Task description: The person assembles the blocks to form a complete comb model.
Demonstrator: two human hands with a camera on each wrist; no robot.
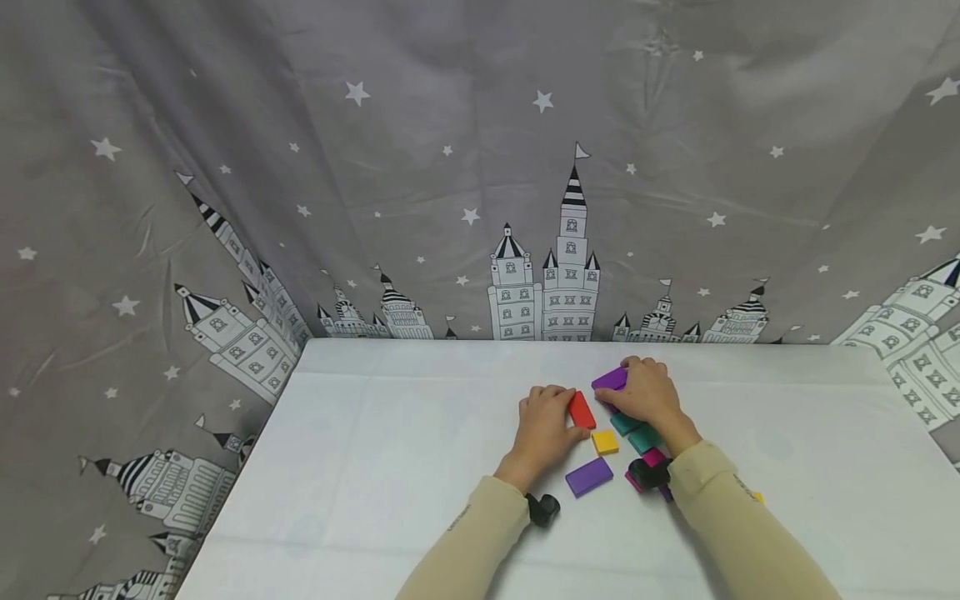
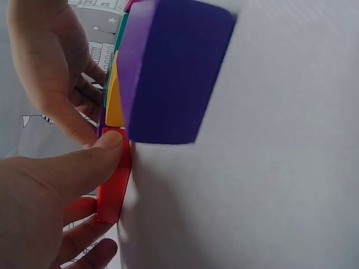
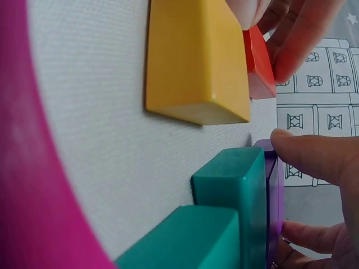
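Note:
My left hand (image 1: pixel 542 433) grips a red block (image 1: pixel 581 411), with thumb and fingers at its opposite ends. To the right, my right hand (image 1: pixel 648 393) holds a purple block (image 1: pixel 609 379) at the far end of a row of blocks. Thumb and fingers span that purple block (image 3: pixel 275 196) in the right wrist view. A darker purple piece lies against it, partly hidden by the hand. Two teal blocks (image 1: pixel 633 430) sit just nearer. Between the hands lies a yellow block (image 1: pixel 605 442). Close to the left wrist is another purple block (image 1: pixel 588 477).
Magenta blocks (image 1: pixel 654 457) lie below the teal ones, partly covered by the right wrist's black camera (image 1: pixel 649 473). A bit of yellow (image 1: pixel 758 497) shows beside the right sleeve. Behind the white table (image 1: pixel 375 450) hangs a grey curtain (image 1: pixel 420 108) printed with castles and stars.

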